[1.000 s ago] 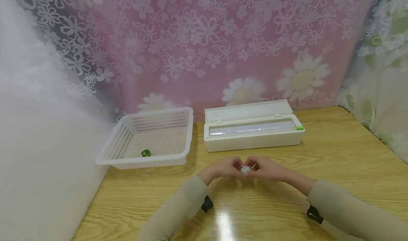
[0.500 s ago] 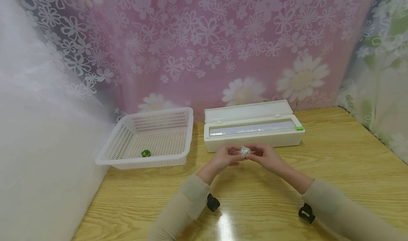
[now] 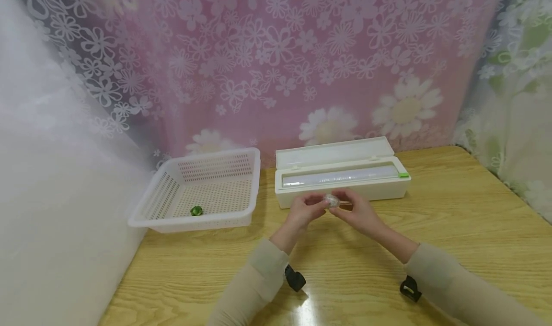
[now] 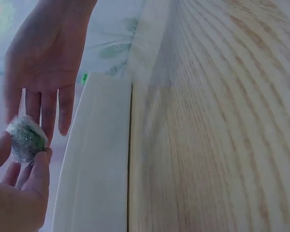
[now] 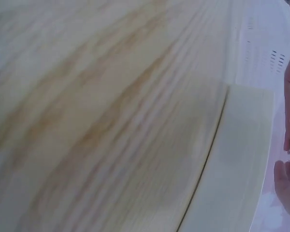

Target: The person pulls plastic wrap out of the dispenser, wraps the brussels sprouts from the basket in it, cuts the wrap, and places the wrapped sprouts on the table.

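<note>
Both hands are at a small round green thing wrapped in clear crinkled plastic film (image 3: 331, 201), just in front of the long white box (image 3: 345, 190). My left hand (image 3: 302, 213) pinches it between thumb and fingertips. From the other side my right hand (image 3: 360, 215) has its thumb and forefinger at the film. In the left wrist view the wrapped thing (image 4: 26, 139) shows green through the film, and the right hand's other fingers (image 4: 48, 108) stretch straight behind it. The right wrist view catches only part of both hands at its edge.
The white box has its lid (image 3: 334, 153) up and a roll of clear film (image 3: 340, 176) inside, with a green tab (image 3: 403, 175) at its right end. To the left stands a white slotted basket (image 3: 233, 220) holding a small green wrapped thing (image 3: 196, 211). A flowered curtain (image 3: 276, 76) hangs behind.
Both hands have moved away from me and up toward the box with the film-wrapped green thing. Their fingers have shifted on it. The basket and box have stayed put.
</note>
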Demonstrator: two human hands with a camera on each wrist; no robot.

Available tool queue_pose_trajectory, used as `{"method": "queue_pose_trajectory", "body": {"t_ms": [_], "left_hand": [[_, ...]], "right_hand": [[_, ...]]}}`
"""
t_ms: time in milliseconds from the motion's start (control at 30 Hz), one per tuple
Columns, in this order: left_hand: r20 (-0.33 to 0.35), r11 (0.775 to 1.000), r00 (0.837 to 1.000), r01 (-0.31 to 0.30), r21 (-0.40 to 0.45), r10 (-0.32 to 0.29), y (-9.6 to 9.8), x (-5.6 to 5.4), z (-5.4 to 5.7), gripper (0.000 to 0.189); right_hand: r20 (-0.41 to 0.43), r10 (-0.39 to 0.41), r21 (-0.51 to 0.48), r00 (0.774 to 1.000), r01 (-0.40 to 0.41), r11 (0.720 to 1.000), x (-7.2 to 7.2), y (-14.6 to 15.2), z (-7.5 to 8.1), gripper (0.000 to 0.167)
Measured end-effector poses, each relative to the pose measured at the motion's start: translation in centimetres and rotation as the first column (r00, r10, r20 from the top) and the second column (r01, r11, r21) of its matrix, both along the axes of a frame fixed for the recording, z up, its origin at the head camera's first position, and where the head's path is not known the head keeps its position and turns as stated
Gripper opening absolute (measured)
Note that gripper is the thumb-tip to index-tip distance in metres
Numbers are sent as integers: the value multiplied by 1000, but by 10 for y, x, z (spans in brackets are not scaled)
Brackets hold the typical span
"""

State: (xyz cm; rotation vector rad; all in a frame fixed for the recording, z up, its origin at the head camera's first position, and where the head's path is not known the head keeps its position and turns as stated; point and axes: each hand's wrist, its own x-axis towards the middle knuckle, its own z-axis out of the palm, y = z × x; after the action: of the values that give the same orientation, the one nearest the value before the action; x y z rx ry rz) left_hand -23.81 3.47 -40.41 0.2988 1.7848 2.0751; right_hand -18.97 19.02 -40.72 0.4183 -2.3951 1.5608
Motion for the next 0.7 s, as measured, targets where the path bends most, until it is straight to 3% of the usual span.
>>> {"method": "queue_pose_trajectory", "body": {"t_ms": [100, 233, 433, 700], "left_hand": [[-19, 1000, 1000, -11, 0, 11, 1, 0, -2, 27], [-67, 999, 997, 31, -37, -33, 0, -1, -3, 27], [-94, 995, 992, 78, -68, -84, -3, 1, -1, 28], [-95, 999, 995, 36, 4, -35, -1, 1, 1, 26]], "right_hand": [[94, 27, -42, 995, -23, 999, 0, 4, 2, 47], [175, 119, -120, 977, -99, 988, -3, 10, 2, 46], [168, 120, -137, 978, -97, 986, -2, 13, 0, 47], [178, 111, -250, 978, -64, 966, 0, 11, 2, 46]]}}
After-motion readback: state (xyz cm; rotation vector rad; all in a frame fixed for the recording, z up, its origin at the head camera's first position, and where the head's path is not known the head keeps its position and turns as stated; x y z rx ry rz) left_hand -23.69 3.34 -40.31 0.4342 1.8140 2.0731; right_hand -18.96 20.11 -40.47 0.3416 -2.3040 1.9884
